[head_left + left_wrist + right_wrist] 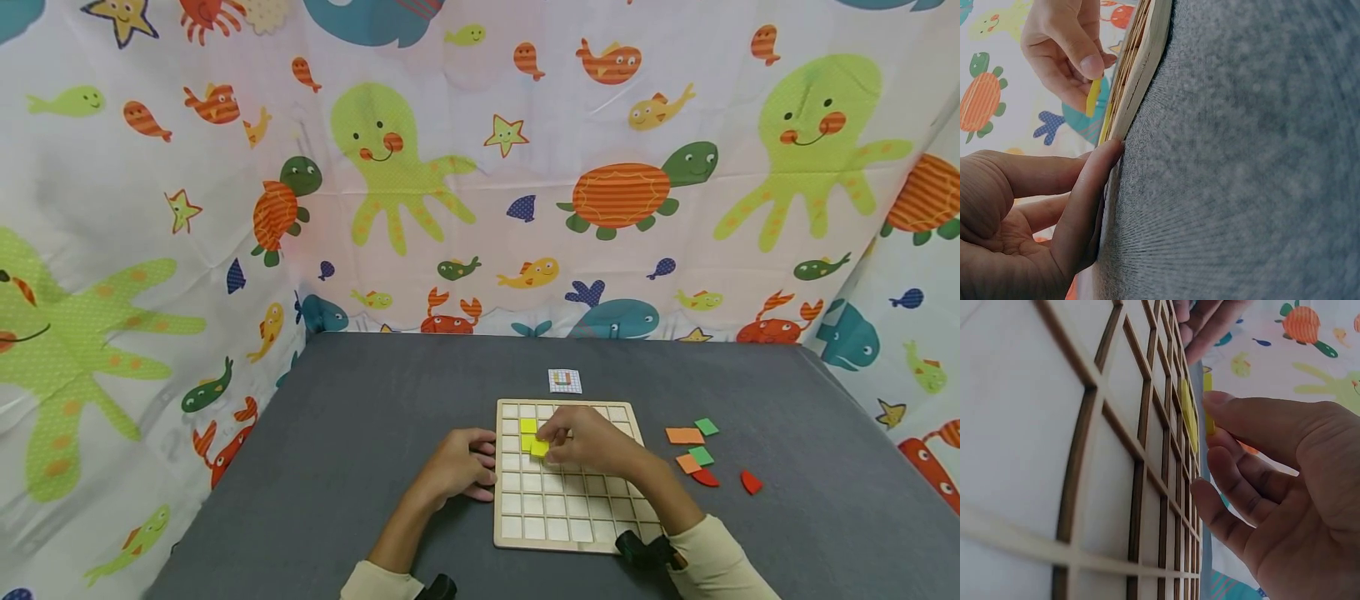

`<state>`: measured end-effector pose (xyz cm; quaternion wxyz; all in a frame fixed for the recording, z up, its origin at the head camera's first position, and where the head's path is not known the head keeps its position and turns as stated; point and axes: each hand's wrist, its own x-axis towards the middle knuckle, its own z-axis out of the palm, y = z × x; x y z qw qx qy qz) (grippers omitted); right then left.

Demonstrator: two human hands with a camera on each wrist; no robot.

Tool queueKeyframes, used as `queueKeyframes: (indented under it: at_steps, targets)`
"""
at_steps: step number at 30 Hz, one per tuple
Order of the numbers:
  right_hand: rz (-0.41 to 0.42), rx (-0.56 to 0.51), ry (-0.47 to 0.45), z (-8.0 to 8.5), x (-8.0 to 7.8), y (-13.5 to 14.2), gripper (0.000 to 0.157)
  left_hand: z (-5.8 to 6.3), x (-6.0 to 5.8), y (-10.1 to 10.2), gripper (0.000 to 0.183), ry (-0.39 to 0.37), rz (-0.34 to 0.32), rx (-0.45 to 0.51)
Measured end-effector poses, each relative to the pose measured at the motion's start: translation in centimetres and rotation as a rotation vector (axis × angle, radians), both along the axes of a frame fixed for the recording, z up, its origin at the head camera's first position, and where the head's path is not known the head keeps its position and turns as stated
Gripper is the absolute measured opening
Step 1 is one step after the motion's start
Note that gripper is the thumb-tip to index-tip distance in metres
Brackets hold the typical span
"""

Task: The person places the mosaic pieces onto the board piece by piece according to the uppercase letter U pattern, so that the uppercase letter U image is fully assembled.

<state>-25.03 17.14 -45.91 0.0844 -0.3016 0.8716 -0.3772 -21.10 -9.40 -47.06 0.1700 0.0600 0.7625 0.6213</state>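
A wooden grid board [522, 504] with square cells lies on the grey table. Two yellow square tiles sit in its upper left cells, one of them the top tile [528, 426]. My right hand [588, 437] is over the board and pinches another yellow square tile [539, 449] between thumb and fingers. In the right wrist view this held tile [1209, 415] stands on edge, just off the grid. My left hand [459, 462] rests at the board's left edge, its fingertips [1110, 150] touching the wooden side.
Right of the board lie orange pieces [685, 436], green squares [706, 427] and red curved pieces [751, 482]. Behind the board is a small pattern card [565, 381]. A sea-animal curtain [465, 292] hangs behind and beside the table.
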Motion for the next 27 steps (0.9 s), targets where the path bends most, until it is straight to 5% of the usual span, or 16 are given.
queueKeyframes:
  at_steps: [27]
  targets:
    - [0.046,0.047,-0.020,0.3,0.5,-1.3,0.029,0.3,0.1,0.0,0.065,-0.004,-0.002,-0.003]
